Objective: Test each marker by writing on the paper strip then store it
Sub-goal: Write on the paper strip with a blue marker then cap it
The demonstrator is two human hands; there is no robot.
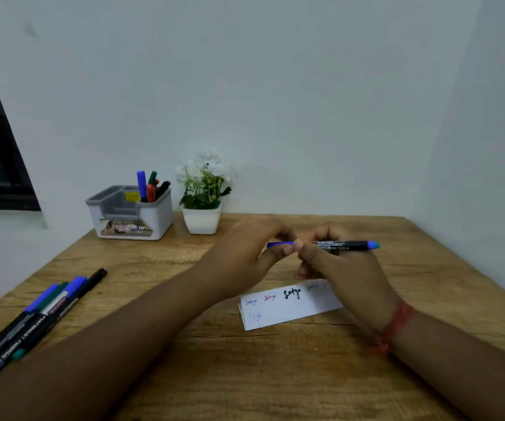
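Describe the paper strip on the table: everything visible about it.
The paper strip is white, seemingly folded or layered at its left edge, lying flat and slightly skewed on the wooden table. It bears small handwritten test words in blue, red, bold black and a faint grey one, plus a faint one below. The right hand hides its right end; contact cannot be told.

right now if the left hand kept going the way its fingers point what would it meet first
The left hand points right along the blue marker it pinches at the cap end, so it would first meet the right hand gripping the barrel, nearly touching it; exact depth is unclear.
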